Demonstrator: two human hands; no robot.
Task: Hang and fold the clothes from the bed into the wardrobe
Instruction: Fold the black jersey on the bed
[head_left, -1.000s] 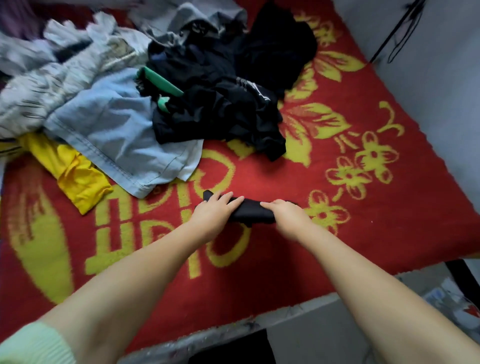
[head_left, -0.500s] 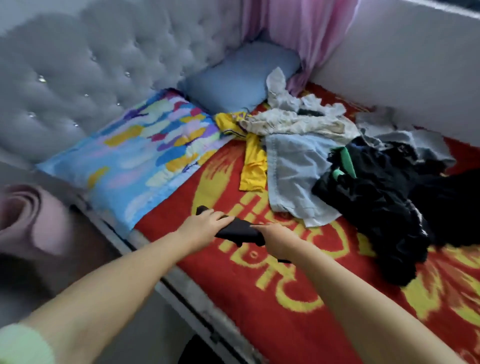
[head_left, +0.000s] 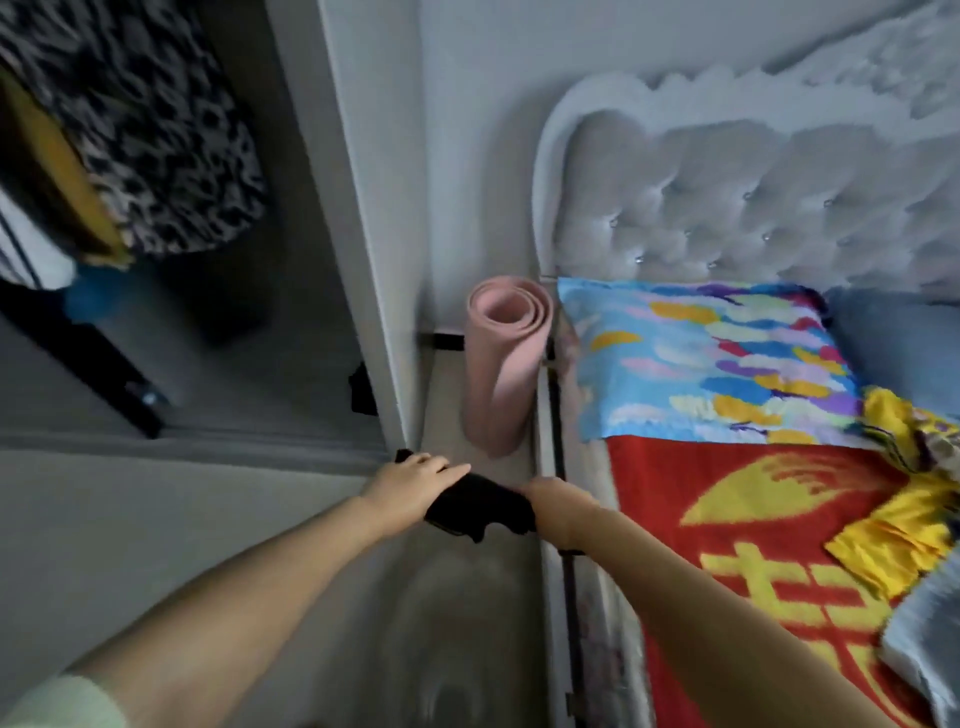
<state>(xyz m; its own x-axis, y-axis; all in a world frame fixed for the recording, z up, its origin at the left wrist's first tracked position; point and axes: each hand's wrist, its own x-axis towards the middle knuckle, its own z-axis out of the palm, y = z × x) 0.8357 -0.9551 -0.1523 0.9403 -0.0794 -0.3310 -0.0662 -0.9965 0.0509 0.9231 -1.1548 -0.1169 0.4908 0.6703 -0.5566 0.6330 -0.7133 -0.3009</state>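
Both hands (head_left: 478, 493) on black garment (head_left: 480, 506)

This is a bedroom in a home. A bed (head_left: 727, 545) fills the right side, covered by a red blanket (head_left: 665, 483) with large yellow patterns and backed by a grey tufted headboard (head_left: 753, 197) set with small shiny studs. At the head end of the bed lies a pillow (head_left: 701, 364) printed in blue, yellow and purple strokes, with yellow clothing (head_left: 904, 525) and other garments heaped near the bed's right edge. On the left stands an open wardrobe (head_left: 358, 208) with white panels, where a black-and-white patterned garment (head_left: 156, 130) hangs. A rolled pink mat (head_left: 506, 364) stands upright on the floor (head_left: 234, 519) between wardrobe and bed, against a plain pale wall (head_left: 478, 130).
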